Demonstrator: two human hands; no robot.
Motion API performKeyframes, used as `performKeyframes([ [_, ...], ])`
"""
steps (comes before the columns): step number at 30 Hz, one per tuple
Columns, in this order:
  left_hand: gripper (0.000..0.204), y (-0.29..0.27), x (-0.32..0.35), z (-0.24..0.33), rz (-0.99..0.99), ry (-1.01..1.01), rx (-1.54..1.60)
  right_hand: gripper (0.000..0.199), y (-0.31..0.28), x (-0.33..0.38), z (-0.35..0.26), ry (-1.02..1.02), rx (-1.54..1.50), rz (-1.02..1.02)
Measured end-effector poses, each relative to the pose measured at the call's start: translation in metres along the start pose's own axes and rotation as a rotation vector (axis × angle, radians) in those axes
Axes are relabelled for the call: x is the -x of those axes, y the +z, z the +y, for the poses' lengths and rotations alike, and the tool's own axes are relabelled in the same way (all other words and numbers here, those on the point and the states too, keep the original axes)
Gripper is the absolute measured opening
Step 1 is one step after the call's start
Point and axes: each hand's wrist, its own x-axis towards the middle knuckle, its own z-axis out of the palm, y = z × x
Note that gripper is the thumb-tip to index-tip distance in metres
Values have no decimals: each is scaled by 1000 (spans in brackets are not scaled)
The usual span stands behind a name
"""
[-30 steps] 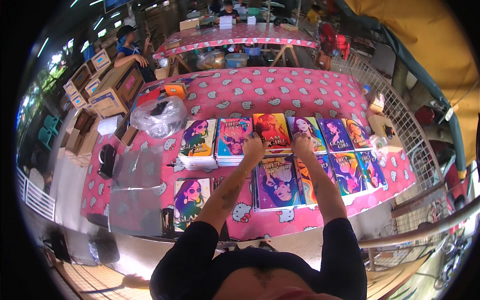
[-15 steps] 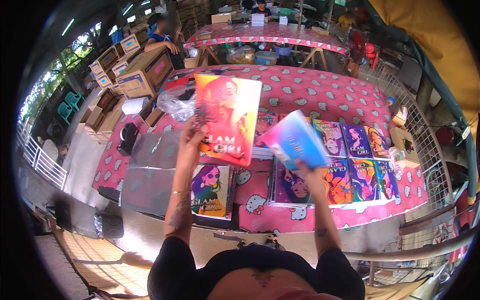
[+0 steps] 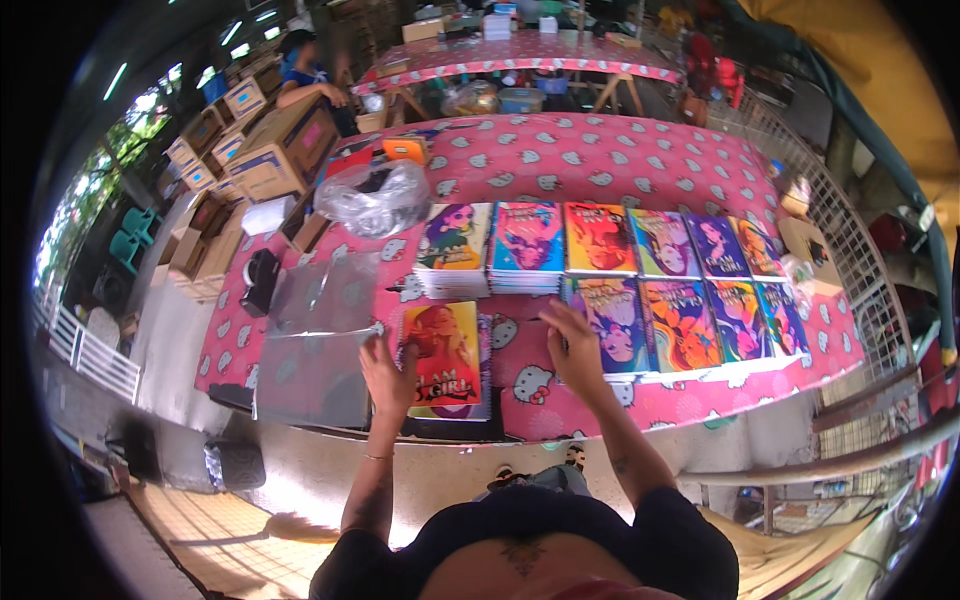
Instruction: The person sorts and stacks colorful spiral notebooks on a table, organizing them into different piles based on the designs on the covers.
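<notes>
A spiral notebook with a red and yellow illustrated cover lies on a small pile near the table's front edge. A purple cover edge peeks out beneath it. Beside its spiral edge is my left hand, fingers spread, the thumb at the cover's margin. To the right of that pile, my right hand is over the tablecloth with its fingers apart and nothing in it. Stacks of colourful notebooks stand in two rows, among them a yellow-and-green one, a blue-and-pink one and a purple one closest to my right hand.
Clear plastic sheets or sleeves lie on the left of the pink table, near a black tape dispenser. Behind is a crumpled clear bag. Cardboard boxes and a person are at far left; a wire fence runs along the right.
The red and yellow notebook has come down from my raised left hand onto the front pile. My right hand no longer holds the blue-and-pink notebook. Both hands are lower and empty.
</notes>
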Motion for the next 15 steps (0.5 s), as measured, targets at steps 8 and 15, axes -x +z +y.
performKeyframes([
  [8, 37, 77, -54, 185, -188, 380, 462, 40, -185, -62, 131, 142, 630, 230],
  [15, 47, 263, -45, 375, -389, 459, 600, 38, -270, -95, 235, 319, 953, -117],
])
